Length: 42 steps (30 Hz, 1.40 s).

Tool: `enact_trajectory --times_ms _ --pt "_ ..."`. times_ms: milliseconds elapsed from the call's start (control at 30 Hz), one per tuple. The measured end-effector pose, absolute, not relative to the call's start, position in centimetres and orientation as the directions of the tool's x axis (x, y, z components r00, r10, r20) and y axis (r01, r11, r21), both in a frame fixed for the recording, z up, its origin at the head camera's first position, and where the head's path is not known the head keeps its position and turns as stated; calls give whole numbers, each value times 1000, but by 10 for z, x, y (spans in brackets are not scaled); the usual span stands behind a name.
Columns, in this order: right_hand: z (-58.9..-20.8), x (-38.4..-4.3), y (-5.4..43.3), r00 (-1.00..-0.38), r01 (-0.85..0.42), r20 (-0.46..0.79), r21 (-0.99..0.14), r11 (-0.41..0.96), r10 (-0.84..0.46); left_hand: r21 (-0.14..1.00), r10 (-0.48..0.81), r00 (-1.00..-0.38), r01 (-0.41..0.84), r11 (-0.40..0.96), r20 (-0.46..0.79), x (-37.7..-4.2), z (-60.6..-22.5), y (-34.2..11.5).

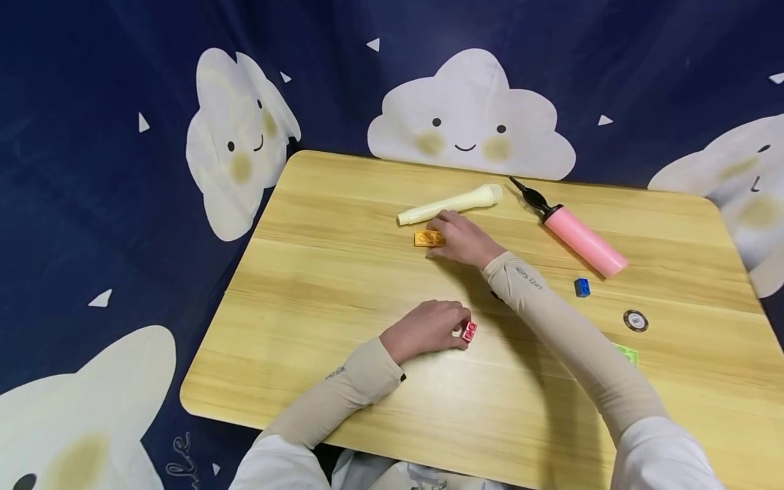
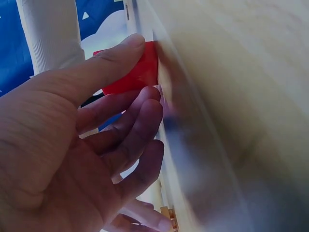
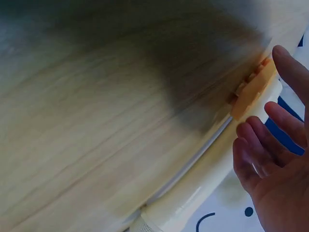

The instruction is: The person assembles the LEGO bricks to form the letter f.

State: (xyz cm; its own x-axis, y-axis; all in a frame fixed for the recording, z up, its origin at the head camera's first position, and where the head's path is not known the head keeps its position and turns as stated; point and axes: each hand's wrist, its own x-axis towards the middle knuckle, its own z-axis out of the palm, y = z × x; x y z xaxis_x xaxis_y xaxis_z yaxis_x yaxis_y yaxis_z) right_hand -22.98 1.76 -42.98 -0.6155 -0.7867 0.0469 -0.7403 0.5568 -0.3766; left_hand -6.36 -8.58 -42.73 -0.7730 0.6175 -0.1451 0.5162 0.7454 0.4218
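Near the middle of the table, my left hand (image 1: 427, 330) pinches a small red toy brick (image 1: 469, 331) between thumb and fingers. The left wrist view shows the thumb lying along the red brick (image 2: 137, 72) while the other fingers curl loosely below. Farther back, my right hand (image 1: 463, 239) reaches around the right end of a long orange toy brick (image 1: 427, 238) lying on the table. In the right wrist view the thumb and fingers stand spread on either side of the orange brick (image 3: 253, 94), with gaps showing. Just behind it lies a cream microphone-shaped object (image 1: 453, 205).
A pink hand pump (image 1: 584, 241) with a black nozzle lies at the back right. Nearer are a blue toy brick (image 1: 582, 287), a round black-and-white chip (image 1: 635, 320) and a green piece (image 1: 628, 354), partly hidden by the right sleeve. A dark blue cloud-print curtain (image 1: 331, 82) borders the table (image 1: 294, 286).
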Motion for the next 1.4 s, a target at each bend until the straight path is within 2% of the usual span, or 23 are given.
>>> enact_trajectory --times_ms 267,567,700,933,1067,1233,1400 --pt "-437 -232 26 -655 -678 -16 -427 598 -755 418 618 -775 521 744 -132 -66 -430 -83" --pt "-428 -225 33 -659 -672 -49 -410 617 -750 446 613 -780 507 737 -127 -67 -433 -82" --pt "-417 -215 43 -678 -661 -4 -434 612 -735 463 611 -781 496 734 -132 -67 -433 -84" --pt "-409 -190 62 -628 -729 111 -430 532 -771 500 592 -791 454 738 -156 -68 -435 -87" --pt "-407 -178 72 -628 -735 134 -427 527 -767 530 586 -794 432 730 -161 -70 -437 -87" --pt "-403 -165 86 -664 -670 135 -543 506 -735 556 568 -804 396 731 -174 -74 -438 -88" --pt "-398 -149 103 -737 -539 115 -695 477 -666 607 542 -822 343 717 -176 -76 -439 -88"
